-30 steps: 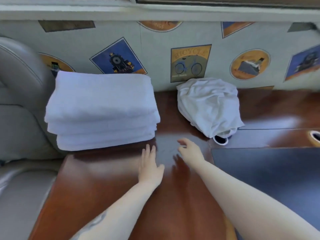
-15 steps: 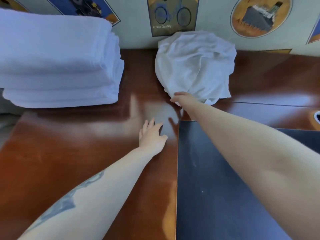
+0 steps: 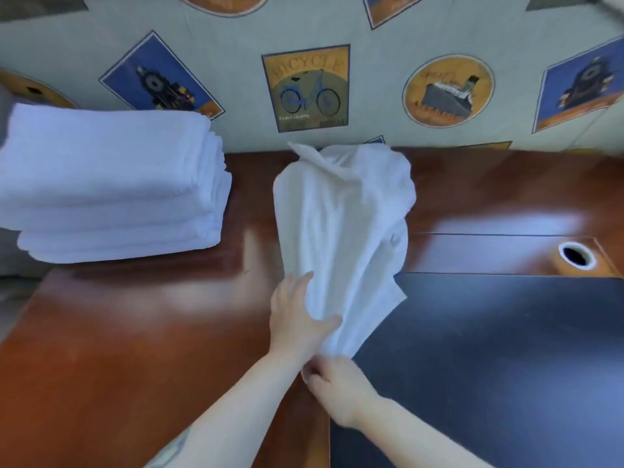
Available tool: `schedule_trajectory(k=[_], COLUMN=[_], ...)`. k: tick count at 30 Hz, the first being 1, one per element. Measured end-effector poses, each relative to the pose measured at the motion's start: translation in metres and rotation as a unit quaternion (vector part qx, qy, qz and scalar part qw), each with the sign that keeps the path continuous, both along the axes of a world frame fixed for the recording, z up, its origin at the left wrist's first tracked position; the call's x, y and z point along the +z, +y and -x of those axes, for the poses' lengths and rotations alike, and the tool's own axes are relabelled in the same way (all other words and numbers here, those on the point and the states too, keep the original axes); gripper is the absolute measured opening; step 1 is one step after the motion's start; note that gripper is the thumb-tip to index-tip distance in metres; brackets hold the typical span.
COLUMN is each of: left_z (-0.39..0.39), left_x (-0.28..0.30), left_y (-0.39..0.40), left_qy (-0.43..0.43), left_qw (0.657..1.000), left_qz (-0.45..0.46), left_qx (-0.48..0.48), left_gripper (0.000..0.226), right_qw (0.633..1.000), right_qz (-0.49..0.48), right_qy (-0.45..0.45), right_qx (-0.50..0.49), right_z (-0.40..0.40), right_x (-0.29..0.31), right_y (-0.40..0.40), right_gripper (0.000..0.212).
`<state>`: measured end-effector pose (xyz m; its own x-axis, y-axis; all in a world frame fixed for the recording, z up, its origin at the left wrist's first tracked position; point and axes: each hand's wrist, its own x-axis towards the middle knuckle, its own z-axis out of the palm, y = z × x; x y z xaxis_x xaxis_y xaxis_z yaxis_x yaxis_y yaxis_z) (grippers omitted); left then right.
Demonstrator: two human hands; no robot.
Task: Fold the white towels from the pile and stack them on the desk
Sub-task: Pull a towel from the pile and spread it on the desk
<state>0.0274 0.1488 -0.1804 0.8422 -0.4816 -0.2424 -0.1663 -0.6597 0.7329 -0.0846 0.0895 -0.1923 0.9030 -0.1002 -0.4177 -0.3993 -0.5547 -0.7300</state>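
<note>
Now the crumpled white towel (image 3: 341,231) lies stretched across the desk (image 3: 135,332), its near end bunched in my right hand (image 3: 337,390), which pinches it, while my left hand (image 3: 297,315) rests on its edge, thumb tucked into the cloth. I judge I'm pulling it out to spread; next it needs opening flat before folding. To the left sits the folded stack (image 3: 108,184). Behind, a poster (image 3: 305,87) reads "BICYCLE" and "Finest Quality".
</note>
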Motion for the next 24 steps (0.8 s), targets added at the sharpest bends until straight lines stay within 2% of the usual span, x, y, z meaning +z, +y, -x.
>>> schedule_trajectory(k=[1, 2, 3, 4, 5, 7, 9, 10, 13, 15, 16, 18, 20, 21, 23, 24], left_z=[0.006, 0.013, 0.02, 0.026, 0.033, 0.043, 0.047, 0.048, 0.051, 0.057, 0.06, 0.068, 0.077, 0.081, 0.081, 0.082], left_x=[0.001, 0.001, -0.001, -0.004, -0.007, -0.013, -0.017, -0.016, -0.017, -0.017, -0.016, -0.014, -0.005, 0.003, 0.012, 0.019], left_y=[0.0, 0.003, 0.007, 0.014, 0.022, 0.04, 0.057, 0.064, 0.079, 0.087, 0.09, 0.096, 0.101, 0.104, 0.101, 0.096], left_qy=[-0.005, -0.001, 0.011, 0.025, 0.027, -0.014, -0.042, -0.032, 0.009, 0.048, 0.079, 0.153, 0.23, 0.236, 0.127, 0.055], left_qw=[0.998, 0.992, 0.987, 0.98, 0.972, 0.968, 0.98, 0.984, 0.991, 0.993, 0.992, 0.982, 0.961, 0.95, 0.949, 0.955], left_qz=[-0.057, -0.105, -0.141, -0.175, -0.205, -0.212, -0.152, -0.13, -0.091, -0.072, -0.061, -0.065, -0.112, -0.155, -0.209, -0.192], left_qx=[-0.037, -0.064, -0.081, -0.094, -0.109, -0.132, -0.124, -0.116, -0.095, -0.084, -0.08, -0.088, -0.109, -0.135, -0.197, -0.219], left_gripper=[0.1, 0.11, 0.116, 0.117, 0.113, 0.088, 0.059, 0.049, 0.015, 0.021, 0.025, 0.03, 0.042, 0.05, 0.053, 0.048], right_qw=[0.998, 0.994, 0.987, 0.977, 0.98, 0.988, 0.987, 0.988, 0.988, 0.985, 0.984, 0.979, 0.964, 0.955, 0.943, 0.942], right_qz=[-0.01, -0.008, 0.04, 0.116, 0.108, 0.024, 0.032, 0.025, -0.04, -0.036, -0.013, 0.008, 0.033, 0.045, 0.046, 0.031], right_qy=[0.045, 0.102, 0.158, 0.179, 0.165, 0.131, 0.118, 0.125, 0.054, 0.079, 0.095, 0.101, 0.062, 0.03, -0.035, -0.06], right_qx=[0.036, 0.043, 0.007, -0.023, -0.034, -0.074, -0.105, -0.084, -0.136, -0.15, -0.15, -0.179, -0.257, -0.29, -0.327, -0.329], right_z=[0.011, 0.019, 0.025, 0.032, 0.048, 0.061, 0.058, 0.06, 0.084, 0.098, 0.103, 0.117, 0.126, 0.13, 0.132, 0.131], right_x=[0.0, -0.003, -0.007, -0.012, -0.015, -0.011, -0.002, 0.003, 0.01, 0.009, 0.007, 0.008, 0.016, 0.023, 0.042, 0.052], right_y=[0.018, 0.037, 0.055, 0.072, 0.081, 0.095, 0.096, 0.093, 0.083, 0.075, 0.07, 0.062, 0.051, 0.046, 0.035, 0.031], right_gripper=[0.012, 0.018, 0.036, 0.052, 0.054, 0.042, 0.028, 0.024, 0.056, 0.062, 0.059, 0.037, 0.011, 0.002, 0.009, 0.009])
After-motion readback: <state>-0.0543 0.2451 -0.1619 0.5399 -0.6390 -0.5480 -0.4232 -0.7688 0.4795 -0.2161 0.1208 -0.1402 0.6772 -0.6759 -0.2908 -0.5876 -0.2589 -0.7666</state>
